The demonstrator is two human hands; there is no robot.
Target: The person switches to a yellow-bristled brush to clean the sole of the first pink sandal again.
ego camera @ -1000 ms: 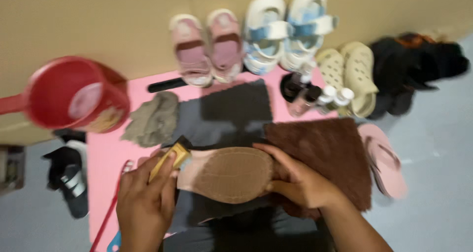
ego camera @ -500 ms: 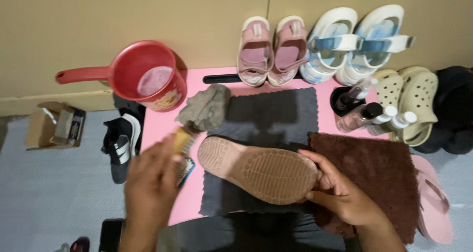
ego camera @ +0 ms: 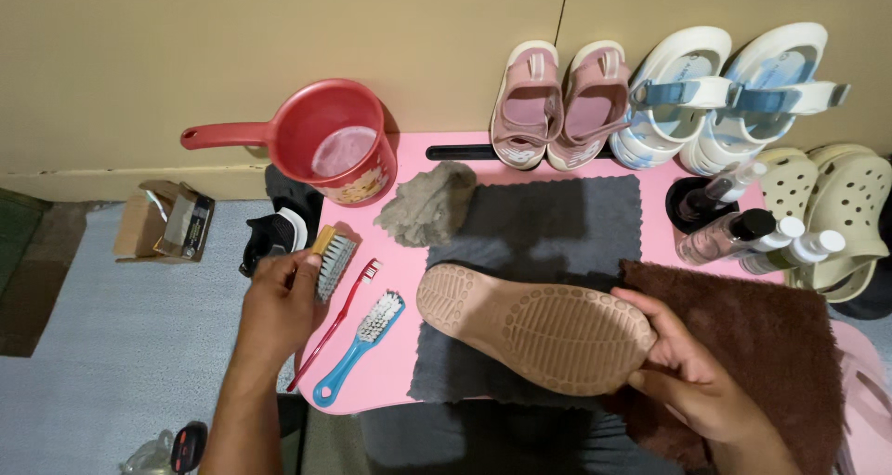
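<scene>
My right hand (ego camera: 683,368) grips the heel end of a tan shoe (ego camera: 534,326), held sole up over a grey cloth (ego camera: 557,219) on the pink table (ego camera: 381,373). My left hand (ego camera: 279,298) holds a wooden-backed brush (ego camera: 333,259) at the table's left edge. A red toothbrush (ego camera: 339,317) and a blue brush (ego camera: 362,345) lie just right of that hand.
A red dipper (ego camera: 325,145) with water stands at the table's back left, a crumpled grey rag (ego camera: 427,205) beside it. Bottles (ego camera: 743,233) and a brown towel (ego camera: 771,345) are at the right. Pink, white and cream shoes line the wall. A cardboard box (ego camera: 163,224) sits on the floor.
The view has shifted and steadied. My left hand moved left with the brush, away from the shoe sole to the table's left edge. My right hand still holds the shoe.
</scene>
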